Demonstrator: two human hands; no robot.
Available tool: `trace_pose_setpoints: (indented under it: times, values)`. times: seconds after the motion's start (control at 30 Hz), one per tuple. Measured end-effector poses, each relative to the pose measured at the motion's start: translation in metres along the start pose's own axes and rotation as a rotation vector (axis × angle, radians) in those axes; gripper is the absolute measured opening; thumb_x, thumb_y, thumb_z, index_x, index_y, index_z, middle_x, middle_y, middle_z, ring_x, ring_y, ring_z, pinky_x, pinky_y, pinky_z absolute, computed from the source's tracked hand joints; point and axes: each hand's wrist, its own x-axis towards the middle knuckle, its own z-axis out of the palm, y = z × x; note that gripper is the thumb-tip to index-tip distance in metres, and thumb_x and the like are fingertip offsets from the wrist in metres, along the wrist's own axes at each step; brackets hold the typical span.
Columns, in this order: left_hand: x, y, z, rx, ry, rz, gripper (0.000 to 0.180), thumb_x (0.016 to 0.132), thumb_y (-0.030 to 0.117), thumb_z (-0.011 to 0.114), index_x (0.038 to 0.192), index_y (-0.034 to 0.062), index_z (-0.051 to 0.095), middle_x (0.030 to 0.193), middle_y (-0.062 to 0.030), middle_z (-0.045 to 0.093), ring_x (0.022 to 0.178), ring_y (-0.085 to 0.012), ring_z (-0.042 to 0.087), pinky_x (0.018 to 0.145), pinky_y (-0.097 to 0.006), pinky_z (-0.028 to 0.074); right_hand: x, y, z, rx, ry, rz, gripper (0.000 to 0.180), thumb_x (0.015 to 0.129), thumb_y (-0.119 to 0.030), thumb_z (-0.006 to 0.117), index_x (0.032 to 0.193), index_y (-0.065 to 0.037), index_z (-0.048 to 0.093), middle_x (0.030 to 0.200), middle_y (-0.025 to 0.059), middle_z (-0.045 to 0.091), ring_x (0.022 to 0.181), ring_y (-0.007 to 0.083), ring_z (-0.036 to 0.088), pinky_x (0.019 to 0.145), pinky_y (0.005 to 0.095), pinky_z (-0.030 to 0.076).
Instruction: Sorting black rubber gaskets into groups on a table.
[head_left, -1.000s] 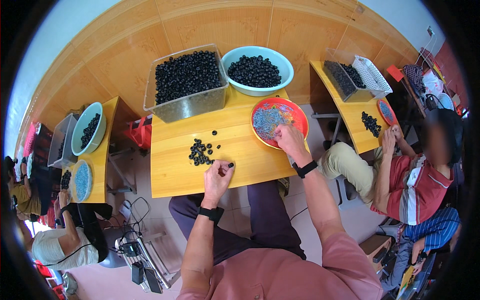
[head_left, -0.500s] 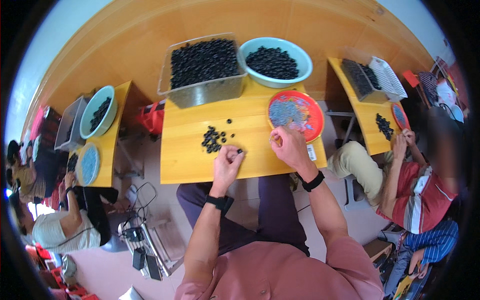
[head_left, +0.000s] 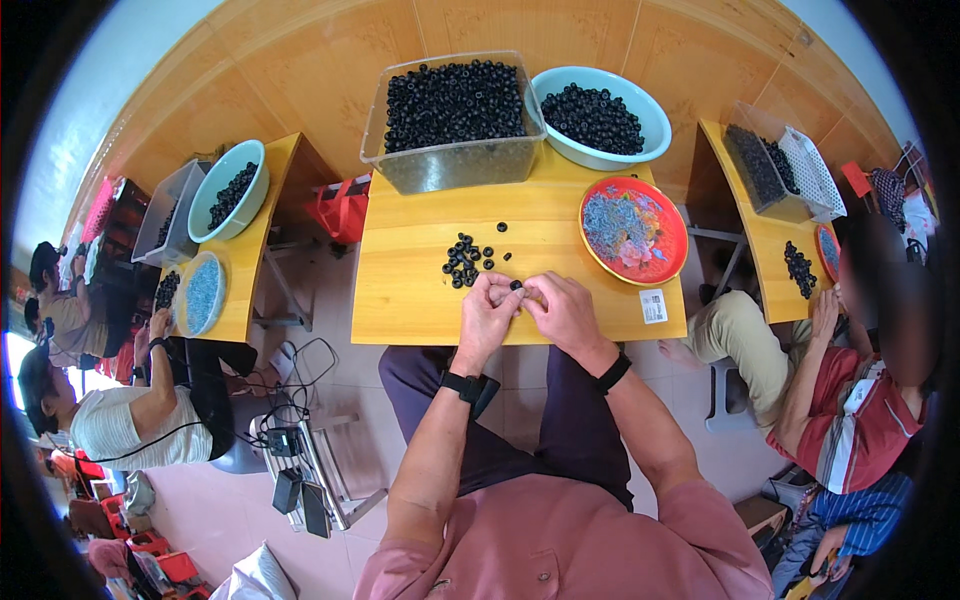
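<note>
Your left hand [head_left: 487, 308] and right hand [head_left: 560, 308] meet at the tabletop's [head_left: 420, 300] near edge, fingers pinched together on one black ring [head_left: 516, 286]. A small pile of rings [head_left: 464, 260] waits beside them; the bin [head_left: 452, 110] at the far edge looks full.

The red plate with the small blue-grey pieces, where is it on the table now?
In the head view, the red plate lies on the right part of the yellow table, in front of the light blue bowl of black rings and beyond the right hand.
</note>
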Motion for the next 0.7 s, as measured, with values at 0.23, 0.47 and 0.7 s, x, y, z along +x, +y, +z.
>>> trace_pose_setpoints:
  times: [0.23,0.47,0.7]
  values:
    - [0.0,0.0,0.002,0.084,0.031,0.013,0.019,0.093,0.002,0.069,0.105,-0.0018,0.055,0.085,-0.0068,0.07,0.072,-0.0069,0.062,0.065,-0.023,0.051,-0.002,0.006,0.007,0.167,0.042,0.165,0.015,0.083,-0.01,0.074,0.094,-0.002,0.068,0.087,0.0112,0.068,0.077,0.0289,0.069,0.066,0.0393,0.054]
    - [-0.009,0.007,0.012,0.294,0.123,0.096,0.019,0.091,0.005,0.071,0.102,-0.0016,0.057,0.084,-0.0076,0.07,0.073,-0.008,0.063,0.068,-0.024,0.052,-0.002,0.035,0.016,0.176,0.044,0.253,0.012,0.084,-0.009,0.072,0.093,-0.003,0.068,0.086,0.0133,0.069,0.079,0.0314,0.068,0.071,0.0411,0.053]
    - [-0.012,0.01,0.013,0.407,0.119,0.156,0.018,0.089,0.006,0.073,0.099,-0.0018,0.06,0.082,-0.0076,0.071,0.07,-0.0079,0.063,0.066,-0.025,0.053,0.003,0.033,0.022,0.14,0.035,0.236,0.008,0.083,-0.01,0.07,0.086,-0.002,0.069,0.084,0.0157,0.068,0.081,0.0341,0.067,0.072,0.0434,0.052]
